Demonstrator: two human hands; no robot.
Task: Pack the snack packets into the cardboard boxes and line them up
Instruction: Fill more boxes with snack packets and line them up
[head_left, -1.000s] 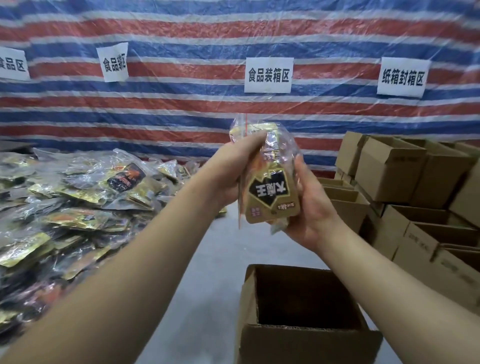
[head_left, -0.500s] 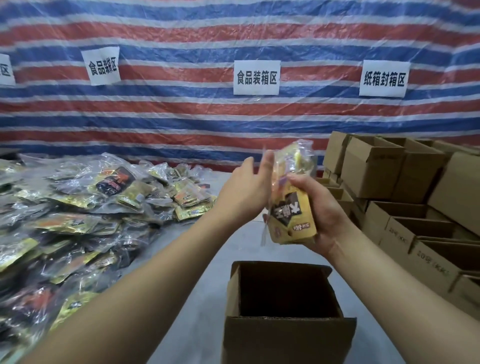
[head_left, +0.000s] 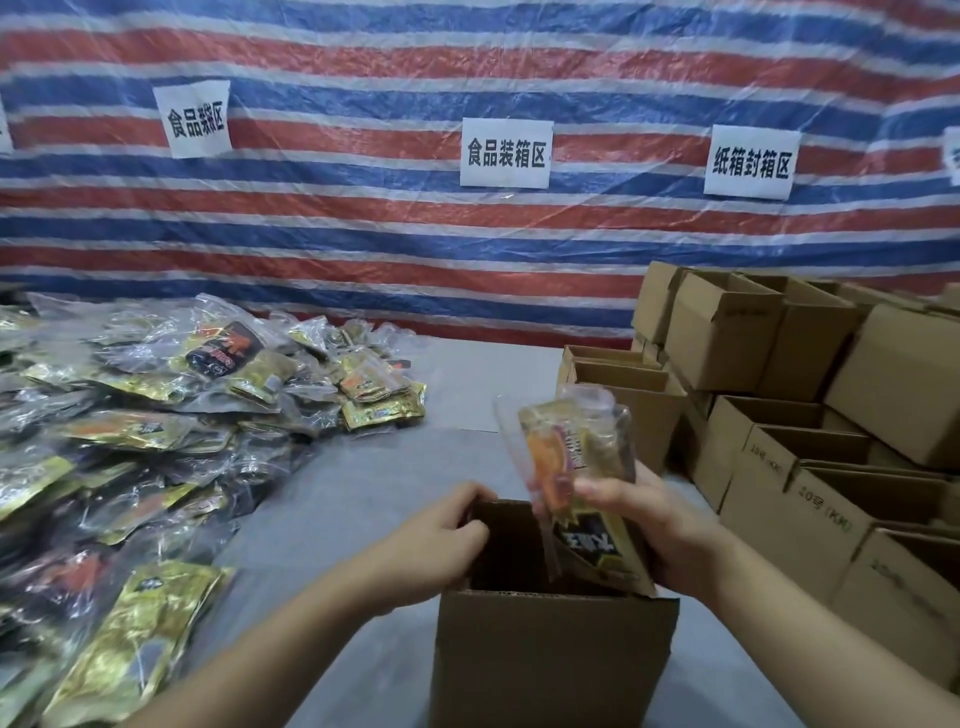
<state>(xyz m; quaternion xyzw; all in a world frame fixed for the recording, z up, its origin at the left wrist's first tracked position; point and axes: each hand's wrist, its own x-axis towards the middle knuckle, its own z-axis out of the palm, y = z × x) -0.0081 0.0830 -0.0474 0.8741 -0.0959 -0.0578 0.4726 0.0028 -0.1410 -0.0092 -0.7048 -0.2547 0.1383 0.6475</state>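
The snack packet (head_left: 576, 483) is thin, shiny plastic, so it is likely light, soft and a bit slippery. It bends easily, so the best place to hold it is around its middle, with fingers on both flat sides. It stands upright over the open cardboard box (head_left: 550, 654), with its bottom end already dipping inside, at the right side of the opening. The right hand (head_left: 660, 530) wraps its fingers and thumb around the packet. The left hand (head_left: 441, 540) grips the box's left wall at the top edge, fingers curled over it. This box sits at the near edge of the grey table (head_left: 363, 509). A big pile of packets (head_left: 156, 415) covers the table's left side, and more boxes (head_left: 779, 415) are stacked on the right.
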